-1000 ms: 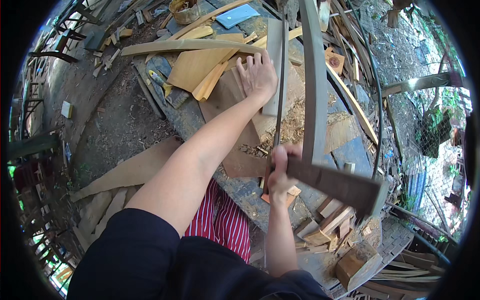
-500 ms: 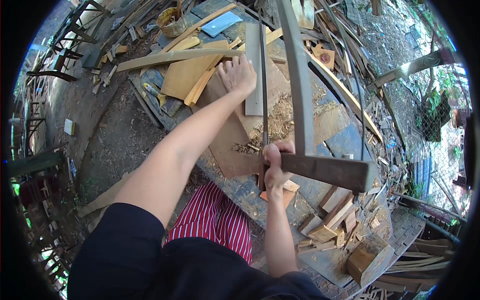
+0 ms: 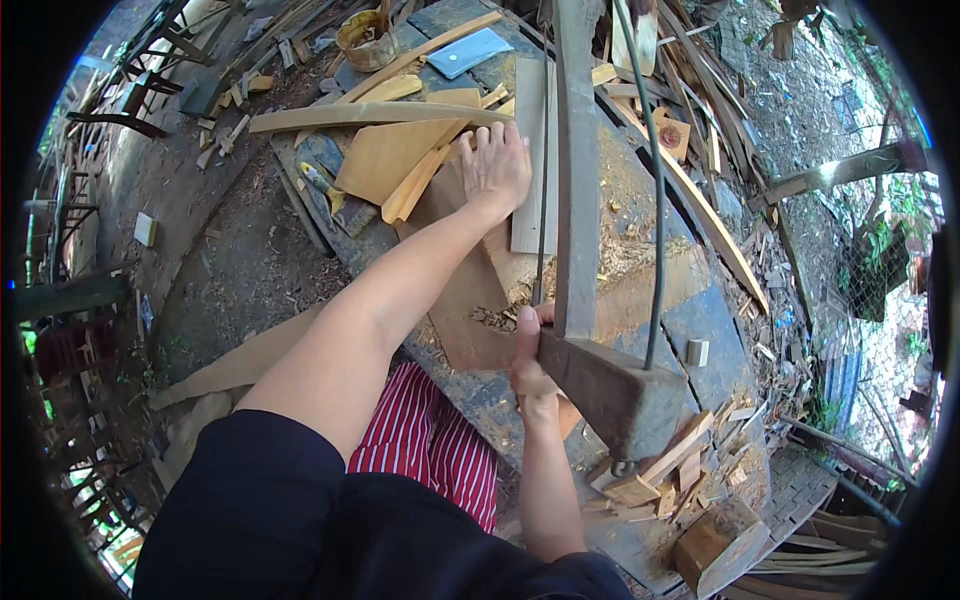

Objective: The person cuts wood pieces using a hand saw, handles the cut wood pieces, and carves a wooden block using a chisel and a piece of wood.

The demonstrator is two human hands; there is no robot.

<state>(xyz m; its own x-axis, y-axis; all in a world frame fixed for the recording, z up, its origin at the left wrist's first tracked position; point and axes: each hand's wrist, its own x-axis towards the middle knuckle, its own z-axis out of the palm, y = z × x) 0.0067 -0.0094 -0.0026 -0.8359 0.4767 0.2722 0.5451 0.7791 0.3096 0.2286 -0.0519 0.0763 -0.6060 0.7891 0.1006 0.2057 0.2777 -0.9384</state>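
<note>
My left hand (image 3: 497,170) rests with bent, slightly spread fingers on the wood beside a pale grey board (image 3: 525,234), just left of the saw blade. My right hand (image 3: 532,350) is closed on the near end of a large wooden-framed saw (image 3: 578,200), partly hidden by it. The saw's thin blade (image 3: 543,255) runs lengthwise beside the board; a rod runs along the frame's right side. Sawdust and shavings (image 3: 635,255) lie around it on a brown panel (image 3: 455,330).
The worktable (image 3: 680,320) holds yellowish wood pieces (image 3: 390,155), a long curved strip (image 3: 310,118), a yellow tool (image 3: 322,185), a light blue flat object (image 3: 468,52), a bucket (image 3: 368,45) and offcuts (image 3: 670,470). Wood scraps, stools (image 3: 130,95) and a mesh fence (image 3: 860,290) surround it.
The saw and my right hand have shifted left, and the saw's near end is tilted further downward. My left hand stays on the wood beside the board.
</note>
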